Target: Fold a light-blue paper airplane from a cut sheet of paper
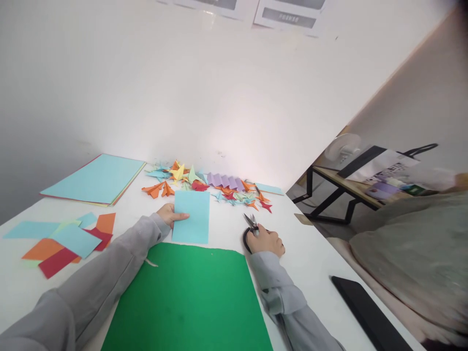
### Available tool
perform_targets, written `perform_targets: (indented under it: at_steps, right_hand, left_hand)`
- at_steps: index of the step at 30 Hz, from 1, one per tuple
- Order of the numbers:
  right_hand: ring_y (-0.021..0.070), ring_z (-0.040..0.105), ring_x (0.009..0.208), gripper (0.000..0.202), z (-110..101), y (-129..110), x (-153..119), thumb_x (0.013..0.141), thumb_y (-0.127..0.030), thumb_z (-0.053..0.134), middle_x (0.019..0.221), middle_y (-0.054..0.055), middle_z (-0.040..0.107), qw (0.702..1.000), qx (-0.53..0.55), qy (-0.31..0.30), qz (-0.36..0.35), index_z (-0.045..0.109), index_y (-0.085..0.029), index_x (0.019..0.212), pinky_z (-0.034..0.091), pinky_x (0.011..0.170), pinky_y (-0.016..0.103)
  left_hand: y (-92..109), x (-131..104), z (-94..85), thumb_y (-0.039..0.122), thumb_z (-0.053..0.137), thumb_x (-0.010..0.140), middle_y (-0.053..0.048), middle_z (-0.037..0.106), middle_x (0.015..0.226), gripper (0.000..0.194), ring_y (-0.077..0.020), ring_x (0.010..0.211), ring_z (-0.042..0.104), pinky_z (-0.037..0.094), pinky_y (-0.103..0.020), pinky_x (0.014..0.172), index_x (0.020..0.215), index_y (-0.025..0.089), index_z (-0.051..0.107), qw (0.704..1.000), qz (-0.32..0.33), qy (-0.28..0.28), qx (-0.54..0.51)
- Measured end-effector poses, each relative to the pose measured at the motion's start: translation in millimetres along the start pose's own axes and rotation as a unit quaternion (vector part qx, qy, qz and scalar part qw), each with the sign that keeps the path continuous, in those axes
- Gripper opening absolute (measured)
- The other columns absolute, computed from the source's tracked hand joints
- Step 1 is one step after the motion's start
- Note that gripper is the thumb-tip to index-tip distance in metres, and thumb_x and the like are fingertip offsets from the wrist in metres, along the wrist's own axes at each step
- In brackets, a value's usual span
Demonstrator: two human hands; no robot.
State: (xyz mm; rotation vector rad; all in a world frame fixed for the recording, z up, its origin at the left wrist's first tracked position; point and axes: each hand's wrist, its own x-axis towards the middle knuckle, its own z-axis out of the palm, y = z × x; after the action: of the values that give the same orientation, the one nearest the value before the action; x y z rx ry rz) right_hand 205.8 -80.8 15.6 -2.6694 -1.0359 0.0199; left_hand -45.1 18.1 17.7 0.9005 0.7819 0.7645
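Sheet (195, 218): lying at nine o'clock from the scissors (252, 224), long axis running twelve to six.
Left grip (169, 215): being nearer, pinching its nine-o'clock edge.
Right grip (266, 241): clasping the scissors.

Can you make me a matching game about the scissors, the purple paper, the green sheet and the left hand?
1. Scissors
2. Purple paper
3. Green sheet
4. Left hand

A. folded in zigzags
B. holding a light blue paper
C. in the right hand
D. lying between the grey sleeves

Pairs: 1-C, 2-A, 3-D, 4-B
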Motion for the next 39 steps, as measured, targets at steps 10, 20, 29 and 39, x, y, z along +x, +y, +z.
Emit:
perform_targets:
  at_steps: [10,20,29,39]
  right_hand:
    - [0.0180,0.054,0.068,0.036,11,-35,-44,0.069,-0.050,0.053,0.072,0.005,0.060,0.757,0.550,-0.275,-0.218,0.063,-0.017,0.079,0.044,0.060,0.032]
    - [0.0069,0.037,0.041,0.031,14,-60,-59,0.050,-0.042,0.071,0.043,-0.004,0.048,0.744,0.612,-0.251,-0.091,0.058,-0.014,0.052,0.028,0.039,0.021]
    - [0.0046,0.024,0.038,0.046,17,-59,-60,0.048,-0.045,0.072,0.037,-0.009,0.030,0.764,0.602,-0.215,-0.092,0.034,-0.019,0.042,0.018,0.038,0.020]
    - [0.0056,0.027,0.040,0.038,27,-48,-49,0.060,-0.049,0.064,0.042,-0.008,0.036,0.740,0.624,-0.225,-0.106,0.048,-0.016,0.050,0.020,0.039,0.020]
  left_hand:
    - [5,-19,21.3,0.024,0.081,0.041,-0.010,0.069,0.067,0.040,-0.0229,0.069,0.065,0.051,-0.036,0.072,0.073,0.008,0.064,0.999,-0.009,-0.046,0.021]
    - [9,-25,16.5,0.030,0.082,0.033,-0.004,0.066,0.056,0.042,-0.0170,0.056,0.062,0.052,-0.031,0.061,0.064,0.010,0.062,0.991,0.041,0.099,0.078]
    - [17,-33,7.2,0.034,0.074,0.050,0.001,0.056,0.043,0.030,-0.0144,0.046,0.057,0.048,-0.025,0.046,0.046,0.014,0.052,0.961,0.056,0.144,0.228]
    - [84,-38,-66.8,0.017,0.060,0.056,-0.001,0.050,0.042,0.017,-0.0172,0.053,0.053,0.040,-0.026,0.058,0.040,0.019,0.053,0.742,0.088,0.184,0.638]
